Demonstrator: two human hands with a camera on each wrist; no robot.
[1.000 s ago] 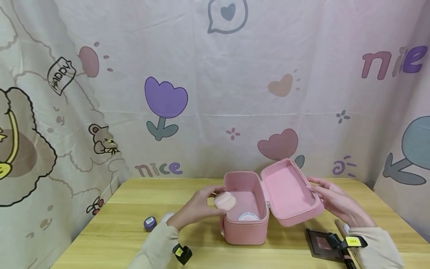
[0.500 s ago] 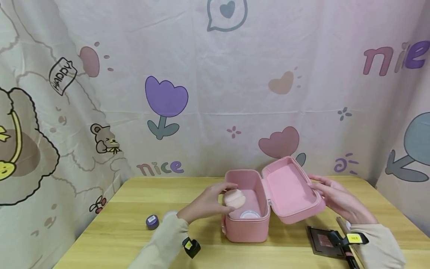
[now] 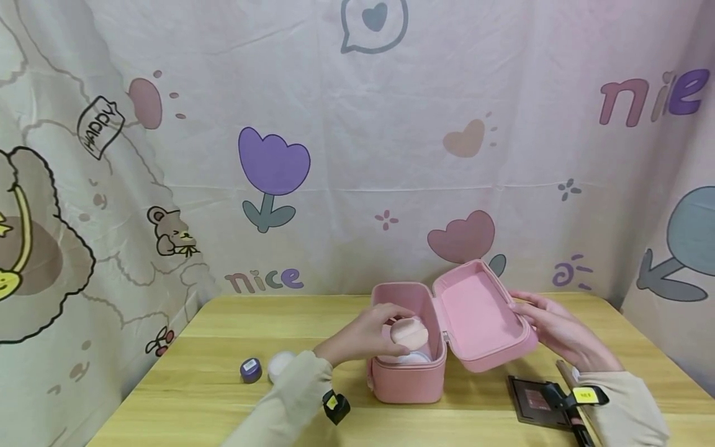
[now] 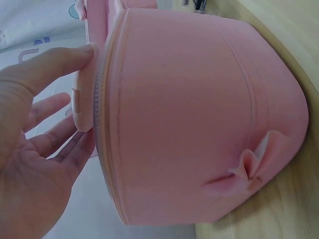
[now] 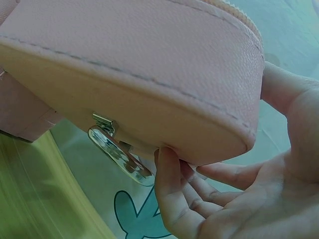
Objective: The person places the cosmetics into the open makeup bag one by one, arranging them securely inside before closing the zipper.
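Observation:
A pink zippered cosmetic case (image 3: 410, 383) stands on the table with its lid (image 3: 483, 316) swung out to the right. Over its opening, my left hand (image 3: 363, 335) pinches a round, pale powder puff (image 3: 409, 334) between thumb and fingers. The left wrist view has the puff (image 4: 84, 104) edge-on beside the zippered rim. A white round item (image 3: 418, 357) lies inside the case, partly covered by the puff. My right hand (image 3: 564, 332) holds the lid's outer edge, with the thumb on one side and fingers underneath, near a metal handle fitting (image 5: 122, 157).
Left of the case are a small purple jar (image 3: 251, 370) and a white round item (image 3: 279, 366), partly behind my sleeve. At the right lie a dark palette (image 3: 539, 403), a black-handled brush (image 3: 582, 431) and a thin light-brown stick, partly under my right wrist. A printed curtain hangs behind.
My left hand has carried the powder puff rightward, from the case's left rim to over its opening. My right hand keeps its hold on the lid, which has hardly moved.

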